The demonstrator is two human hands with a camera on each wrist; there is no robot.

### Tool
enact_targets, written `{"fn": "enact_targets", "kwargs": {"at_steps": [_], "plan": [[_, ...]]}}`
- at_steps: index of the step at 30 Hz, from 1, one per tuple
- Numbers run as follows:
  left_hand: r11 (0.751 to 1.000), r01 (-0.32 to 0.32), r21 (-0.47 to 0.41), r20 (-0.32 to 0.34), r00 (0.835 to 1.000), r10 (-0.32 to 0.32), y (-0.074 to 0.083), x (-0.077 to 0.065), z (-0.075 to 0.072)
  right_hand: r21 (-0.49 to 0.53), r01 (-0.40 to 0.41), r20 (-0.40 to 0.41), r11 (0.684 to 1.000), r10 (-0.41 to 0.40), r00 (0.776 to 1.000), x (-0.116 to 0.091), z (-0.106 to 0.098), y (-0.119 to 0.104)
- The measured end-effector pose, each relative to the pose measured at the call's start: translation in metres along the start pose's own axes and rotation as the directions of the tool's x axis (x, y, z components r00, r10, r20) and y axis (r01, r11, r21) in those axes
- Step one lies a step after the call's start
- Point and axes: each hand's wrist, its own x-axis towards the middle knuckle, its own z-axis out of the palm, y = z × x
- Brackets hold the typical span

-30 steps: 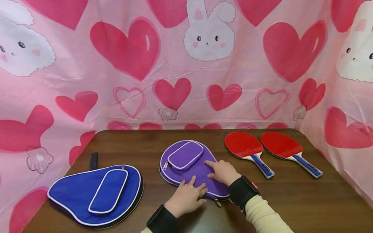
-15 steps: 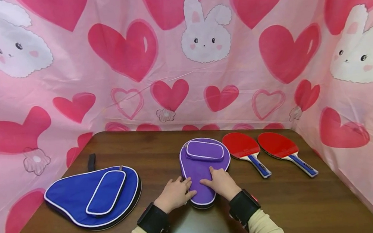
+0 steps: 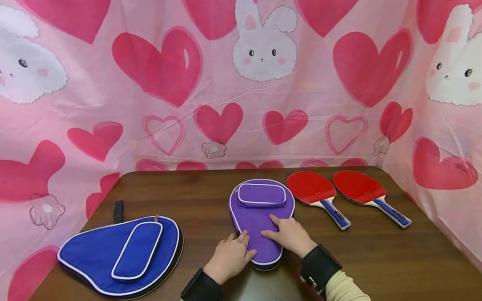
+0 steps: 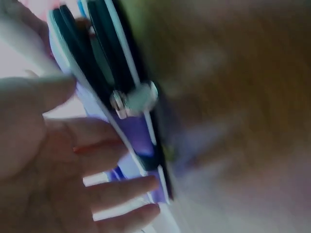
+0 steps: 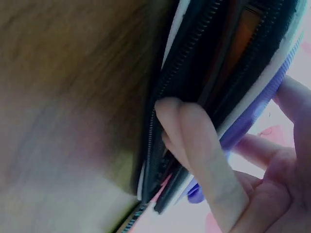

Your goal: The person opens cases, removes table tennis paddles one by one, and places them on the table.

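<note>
A purple table tennis bat case (image 3: 258,224) with white piping lies on the table, its small pocket (image 3: 262,195) towards the back and its narrow end towards me. My left hand (image 3: 228,257) rests at the left edge, its fingers spread and fairly straight. Beside that hand, a metal zipper pull (image 4: 141,99) hangs at the case's side in the left wrist view. My right hand (image 3: 292,236) holds the right edge, thumb and forefinger on top. The right wrist view shows its other fingers (image 5: 197,136) curled into the unzipped side, where something orange-brown (image 5: 246,31) is partly visible inside.
A blue bat case (image 3: 98,254) with a dark strap (image 3: 118,211) lies on the left of the brown table (image 3: 193,198). To the right are two red table tennis bats (image 3: 310,186) (image 3: 359,186) with blue handles. A pink heart-print cloth (image 3: 159,66) hangs behind.
The purple case has turned so its narrow end faces me and its pocket sits at the back, moving slightly right. Both hands have shifted along with it to its sides.
</note>
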Motion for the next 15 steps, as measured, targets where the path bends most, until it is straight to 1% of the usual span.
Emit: {"fn": "enact_targets", "kwargs": {"at_steps": [2, 3, 4, 5, 6, 7, 9, 10, 11, 12, 13, 14, 15], "plan": [[0.997, -0.006, 0.076, -0.076, 0.997, 0.012, 0.008, -0.001, 0.002, 0.085, -0.038, 0.022, 0.996, 0.036, 0.999, 0.001, -0.004, 0.006], [0.994, -0.011, 0.111, -0.117, 0.993, 0.024, 0.013, -0.002, 0.002, 0.144, -0.064, 0.032, 0.987, 0.06, 0.998, 0.002, -0.006, 0.011], [0.99, -0.018, 0.142, -0.157, 0.987, 0.041, 0.018, -0.002, 0.003, 0.214, -0.096, 0.041, 0.972, 0.09, 0.995, 0.002, -0.008, 0.015], [0.987, -0.023, 0.161, -0.187, 0.981, 0.053, 0.024, -0.004, 0.004, 0.292, -0.13, 0.049, 0.947, 0.121, 0.991, 0.003, -0.008, 0.02], [0.985, -0.029, 0.169, -0.202, 0.977, 0.064, 0.03, -0.005, 0.004, 0.362, -0.155, 0.05, 0.919, 0.147, 0.988, 0.004, -0.009, 0.025], [0.985, -0.034, 0.166, -0.207, 0.976, 0.069, 0.036, -0.006, 0.002, 0.436, -0.177, 0.052, 0.882, 0.171, 0.984, 0.006, -0.009, 0.029], [0.986, -0.039, 0.165, -0.198, 0.978, 0.072, 0.046, -0.006, 0.002, 0.575, -0.219, 0.049, 0.788, 0.234, 0.971, 0.008, -0.009, 0.038], [0.985, -0.04, 0.169, -0.193, 0.978, 0.073, 0.05, -0.006, 0.001, 0.629, -0.233, 0.049, 0.742, 0.261, 0.964, 0.01, -0.009, 0.041], [0.984, -0.039, 0.173, -0.194, 0.978, 0.073, 0.052, -0.006, 0.002, 0.67, -0.238, 0.048, 0.704, 0.278, 0.959, 0.011, -0.009, 0.043], [0.983, -0.037, 0.178, -0.197, 0.978, 0.073, 0.054, -0.005, 0.002, 0.7, -0.242, 0.048, 0.672, 0.294, 0.955, 0.012, -0.009, 0.045], [0.984, -0.036, 0.177, -0.205, 0.976, 0.073, 0.054, -0.005, 0.003, 0.724, -0.24, 0.042, 0.647, 0.305, 0.951, 0.013, -0.008, 0.046], [0.984, -0.036, 0.176, -0.217, 0.973, 0.074, 0.053, -0.005, 0.004, 0.741, -0.234, 0.029, 0.629, 0.319, 0.947, 0.013, -0.008, 0.046], [0.985, -0.04, 0.167, -0.231, 0.97, 0.078, 0.052, -0.005, 0.005, 0.752, -0.218, 0.008, 0.622, 0.323, 0.947, 0.014, -0.008, 0.045]]}}
